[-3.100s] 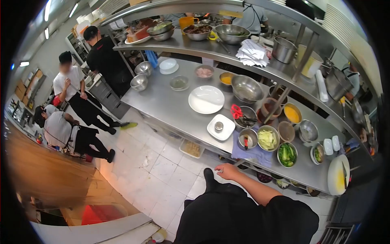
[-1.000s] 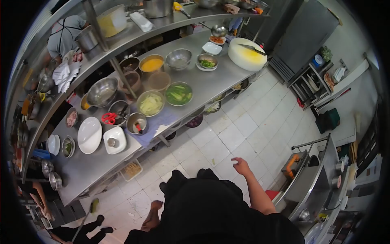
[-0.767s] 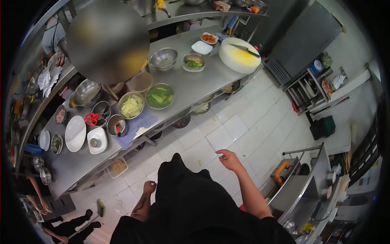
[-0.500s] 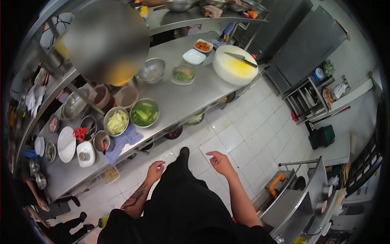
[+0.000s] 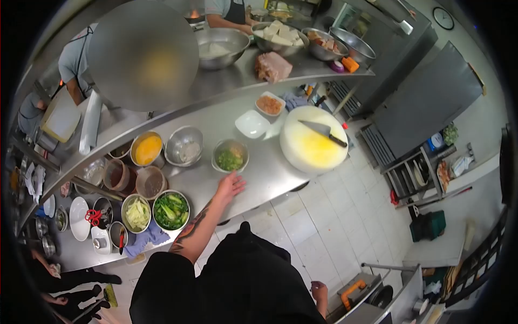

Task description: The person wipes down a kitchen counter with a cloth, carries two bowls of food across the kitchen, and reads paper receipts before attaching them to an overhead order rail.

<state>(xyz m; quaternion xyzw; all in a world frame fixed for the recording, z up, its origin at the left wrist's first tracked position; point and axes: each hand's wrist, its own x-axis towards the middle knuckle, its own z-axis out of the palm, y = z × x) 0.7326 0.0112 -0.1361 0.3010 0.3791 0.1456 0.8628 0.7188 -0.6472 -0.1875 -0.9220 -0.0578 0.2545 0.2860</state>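
My left hand [image 5: 231, 186] reaches over the front edge of the steel counter [image 5: 259, 181]. Its fingers are apart and hold nothing, just beside a small clear bowl of chopped green onions [image 5: 230, 159]; whether they touch the bowl is hard to tell. Low by my side hangs my right hand [image 5: 319, 291], empty, with loosely bent fingers. Right of the bowl lies a round white cutting board [image 5: 313, 154], stained yellow, with a knife [image 5: 324, 133] on it. A white dish [image 5: 252, 125] and a dish of orange-pink food [image 5: 270, 103] stand behind. To the left is a bowl of leafy greens [image 5: 171, 210].
A metal bowl [image 5: 184, 147] and a container of yellow liquid [image 5: 147, 149] stand farther left. The raised shelf [image 5: 226, 89] carries a piece of meat [image 5: 273, 67] and a bowl of white blocks [image 5: 279, 36]. Co-workers [image 5: 226, 13] stand beyond it. White floor tiles [image 5: 302, 229] lie below.
My left hand has moved forward from above the floor to the counter, beside the green onion bowl. My right hand has dropped back to my side. The view has shifted toward the shelf.
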